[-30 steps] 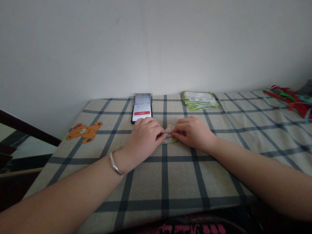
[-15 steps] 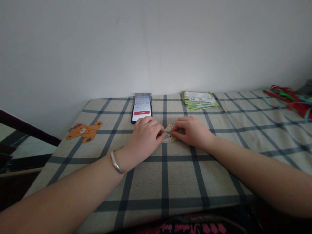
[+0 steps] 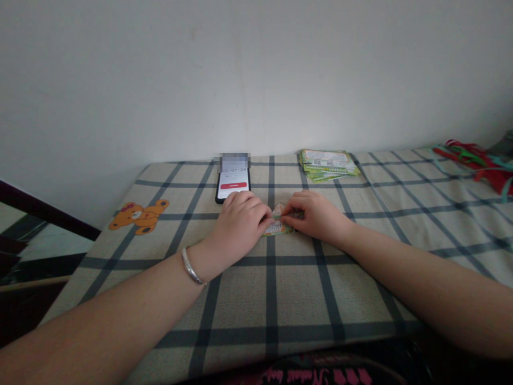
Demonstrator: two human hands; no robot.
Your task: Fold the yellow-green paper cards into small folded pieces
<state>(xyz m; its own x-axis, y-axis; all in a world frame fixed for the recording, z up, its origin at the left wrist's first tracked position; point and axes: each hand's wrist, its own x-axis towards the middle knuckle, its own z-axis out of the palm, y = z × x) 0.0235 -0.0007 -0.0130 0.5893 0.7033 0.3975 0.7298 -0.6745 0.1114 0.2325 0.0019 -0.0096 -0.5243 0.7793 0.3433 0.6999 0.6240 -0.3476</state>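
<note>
Between my hands a small printed paper (image 3: 277, 227), green and white with some orange, lies on the checked cloth, its top part folded into a peak. My left hand (image 3: 243, 220), with a silver bangle at the wrist, has its fingers closed on the paper's left side. Thumb and fingertips of my right hand (image 3: 311, 214) pinch the paper's right side. The fingers cover both ends of the paper, so its full shape is hidden.
A phone (image 3: 233, 187) with a running timer lies just beyond my left hand. Further back is a stack of green printed leaflets (image 3: 328, 164). A bear picture (image 3: 139, 216) is at left, and red and green cords (image 3: 476, 163) at far right. A wall (image 3: 256, 80) rises behind.
My left thumb and fingertips have shifted slightly along the paper, baring more of its lower left part. My right hand stays nearly where it was.
</note>
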